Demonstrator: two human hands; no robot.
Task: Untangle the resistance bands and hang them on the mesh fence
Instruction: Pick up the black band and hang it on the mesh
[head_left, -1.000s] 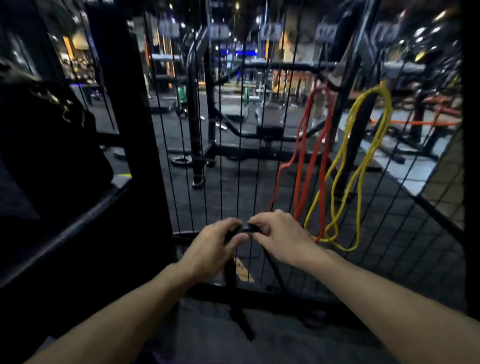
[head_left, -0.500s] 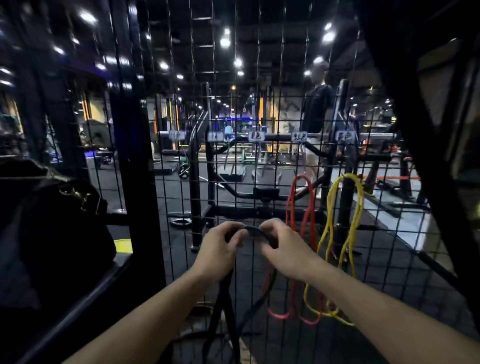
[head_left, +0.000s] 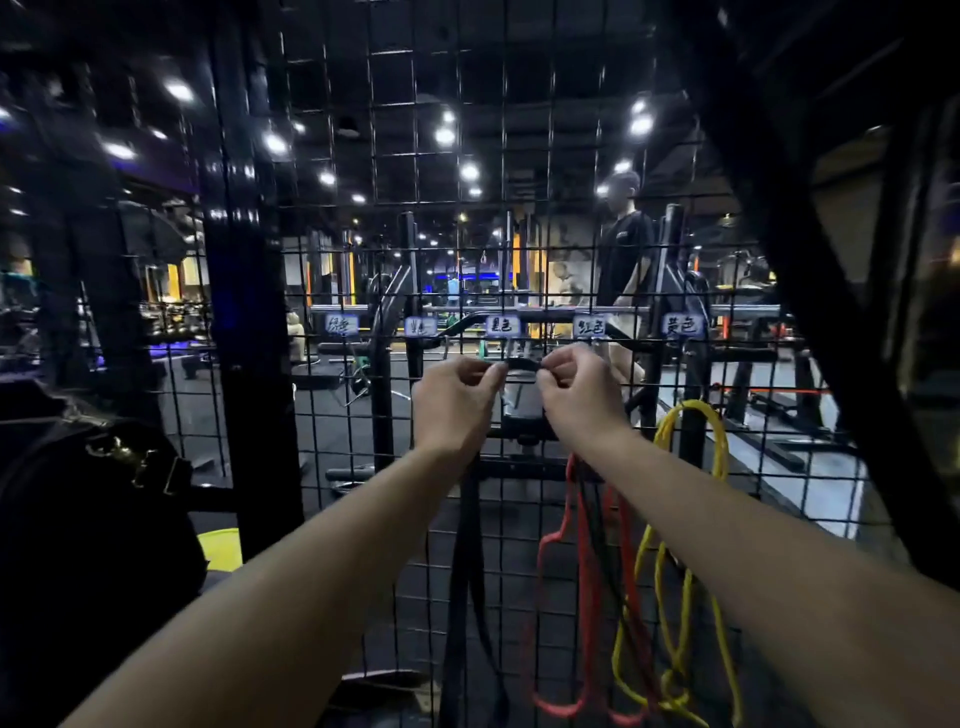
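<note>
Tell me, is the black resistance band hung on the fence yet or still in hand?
In hand: the left hand and right hand pinch the black resistance band against the mesh fence; any hook is hidden.

left hand (head_left: 453, 402): raised, fingers (head_left: 493, 371) pinched | right hand (head_left: 579, 397): raised, fingers pinched | forearms extended forward

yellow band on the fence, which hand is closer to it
Right. The right hand pinches the black band just left of the yellow band; the left hand holds the same band farther left.

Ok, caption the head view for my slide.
Both hands pinch a black resistance band against the black wire mesh fence.
</note>
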